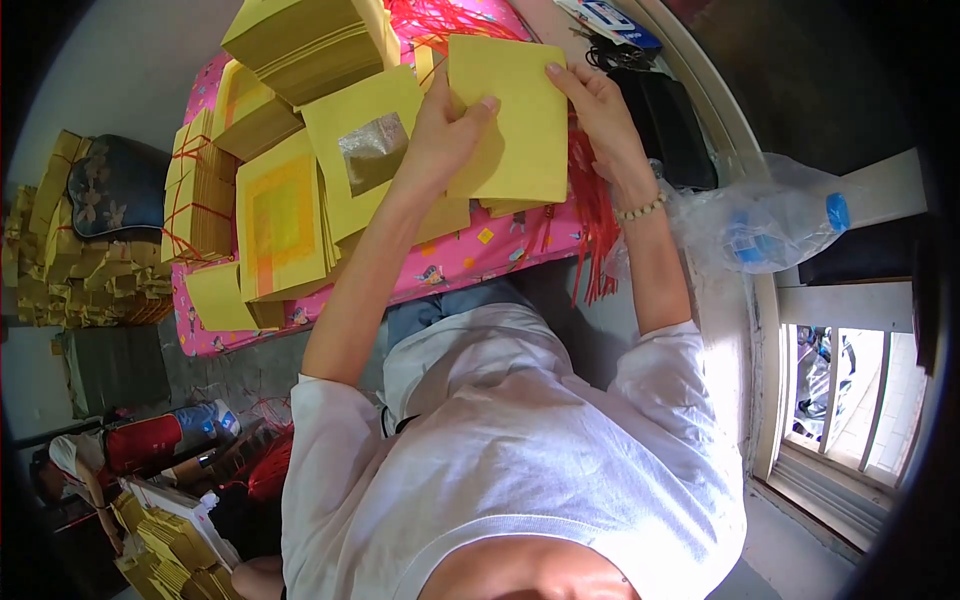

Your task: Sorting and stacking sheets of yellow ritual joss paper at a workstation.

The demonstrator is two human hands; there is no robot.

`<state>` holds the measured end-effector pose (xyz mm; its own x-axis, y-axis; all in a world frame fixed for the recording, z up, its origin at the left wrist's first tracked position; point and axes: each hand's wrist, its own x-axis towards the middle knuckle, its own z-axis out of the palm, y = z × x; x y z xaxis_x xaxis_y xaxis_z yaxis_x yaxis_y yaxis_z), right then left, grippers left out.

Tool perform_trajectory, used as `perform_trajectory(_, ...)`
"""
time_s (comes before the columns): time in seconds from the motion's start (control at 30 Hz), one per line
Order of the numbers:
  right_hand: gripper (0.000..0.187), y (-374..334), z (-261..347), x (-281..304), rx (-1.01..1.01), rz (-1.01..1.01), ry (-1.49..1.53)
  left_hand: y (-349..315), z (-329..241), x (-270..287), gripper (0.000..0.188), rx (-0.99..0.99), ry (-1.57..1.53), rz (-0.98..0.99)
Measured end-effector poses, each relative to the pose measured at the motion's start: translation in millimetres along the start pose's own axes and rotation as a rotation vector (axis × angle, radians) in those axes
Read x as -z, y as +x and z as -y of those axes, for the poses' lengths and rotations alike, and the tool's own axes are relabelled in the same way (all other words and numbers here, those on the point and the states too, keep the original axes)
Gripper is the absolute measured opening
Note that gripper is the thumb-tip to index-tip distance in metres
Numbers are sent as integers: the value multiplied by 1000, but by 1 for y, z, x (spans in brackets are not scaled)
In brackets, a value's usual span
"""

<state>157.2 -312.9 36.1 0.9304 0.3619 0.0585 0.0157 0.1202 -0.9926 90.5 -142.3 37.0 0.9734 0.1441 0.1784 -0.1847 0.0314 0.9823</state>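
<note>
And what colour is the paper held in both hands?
The paper is plain yellow; head view shows best.

Forearms (pixel 362 258) stretched ahead — left hand (pixel 450 132), right hand (pixel 603 112) both pinching, thumbs (pixel 486 105) uppermost.

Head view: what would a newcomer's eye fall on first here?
Probably the plain yellow paper held in the left hand and the right hand, at top centre. To its left, yellow paper stacks crowd the bright pink tablecloth. Red strands hang below the right hand.

Held paper (pixel 530 130) plain yellow; tablecloth (pixel 460 255) pink, figure-patterned; strings (pixel 598 225) red; shirt (pixel 520 420) white.
</note>
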Motion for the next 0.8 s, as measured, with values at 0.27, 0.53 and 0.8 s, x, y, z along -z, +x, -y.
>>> perform_trajectory(0.27, 31, 48, -53, 30, 0, 51, -171, 1, 26, -11, 61, -429, 707, -287)
perform_trajectory(0.53, 39, 83, -119, 43, -6, 5, -536, -53, 23, -43, 63, -460, 700, 37)
perform_trajectory(0.8, 41, 83, -131, 46, -28, -45, -639, -64, 85, -50, 70, -313, 1074, 152)
